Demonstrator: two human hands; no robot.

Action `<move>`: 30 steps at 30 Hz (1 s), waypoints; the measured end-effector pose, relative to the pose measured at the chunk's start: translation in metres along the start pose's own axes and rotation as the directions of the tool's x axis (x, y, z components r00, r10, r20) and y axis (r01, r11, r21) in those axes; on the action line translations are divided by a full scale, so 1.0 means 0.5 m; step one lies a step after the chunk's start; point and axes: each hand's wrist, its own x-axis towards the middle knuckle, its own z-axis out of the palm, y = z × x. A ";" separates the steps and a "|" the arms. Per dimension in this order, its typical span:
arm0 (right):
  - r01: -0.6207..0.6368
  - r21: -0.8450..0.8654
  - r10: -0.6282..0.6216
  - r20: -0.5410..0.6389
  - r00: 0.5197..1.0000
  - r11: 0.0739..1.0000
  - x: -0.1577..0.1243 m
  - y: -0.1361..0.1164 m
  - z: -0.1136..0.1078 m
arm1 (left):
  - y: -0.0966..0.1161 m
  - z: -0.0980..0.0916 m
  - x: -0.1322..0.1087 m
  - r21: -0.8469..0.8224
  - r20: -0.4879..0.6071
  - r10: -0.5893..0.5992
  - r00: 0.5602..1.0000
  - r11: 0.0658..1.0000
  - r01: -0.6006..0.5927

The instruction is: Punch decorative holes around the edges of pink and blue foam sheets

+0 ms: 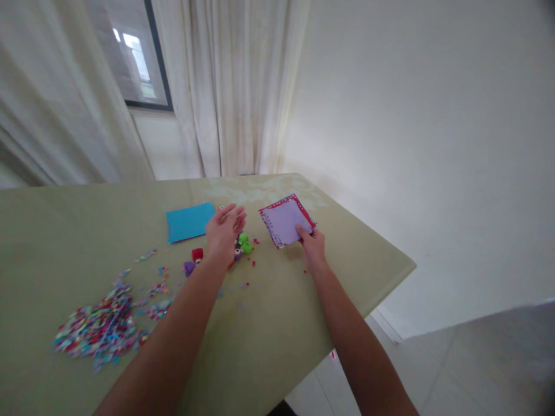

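Note:
My right hand [313, 245] grips a small stack of paper sheets [284, 222] by its near right corner, thumb on top. The uppermost sheet is lilac with holes punched along its edges; red and blue sheets show beneath. My left hand [224, 231] is raised over the table with its fingers apart, and I see nothing in it. Around and partly behind it lie small craft punches: a green one [245, 244], a red one [197, 255] and a purple one [189, 268]. Just beyond that hand rests a blue stack of paper [189, 222].
A heap of multicoloured paper confetti [102, 326] spreads over the left front of the table [269, 323], with loose bits scattered toward the punches. The table's right corner juts out near a white wall [425, 144]. Pale curtains [234, 86] hang behind.

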 end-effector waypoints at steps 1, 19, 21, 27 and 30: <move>-0.006 -0.069 0.004 -0.029 1.000 0.998 0.007 0.003 -0.012 | 0.017 -0.030 0.021 0.078 -0.028 0.038 0.999 0.996 -0.036; 0.109 -0.727 -0.295 -0.134 0.946 0.678 0.016 0.042 -0.050 | -0.004 -0.280 0.116 0.978 0.038 0.193 0.981 0.192 -0.075; 0.122 -0.727 -0.335 -0.155 0.929 0.675 0.016 0.042 -0.052 | -0.003 -0.281 0.117 0.977 0.026 0.205 0.978 0.202 -0.068; 0.148 -0.711 -0.392 -0.191 0.900 0.687 0.011 0.040 -0.049 | -0.001 -0.293 0.131 0.962 -0.049 0.229 0.972 0.272 -0.015; 0.147 -0.700 -0.394 -0.205 0.896 0.699 0.009 0.039 -0.046 | -0.001 -0.297 0.131 0.951 -0.068 0.240 0.968 0.308 -0.009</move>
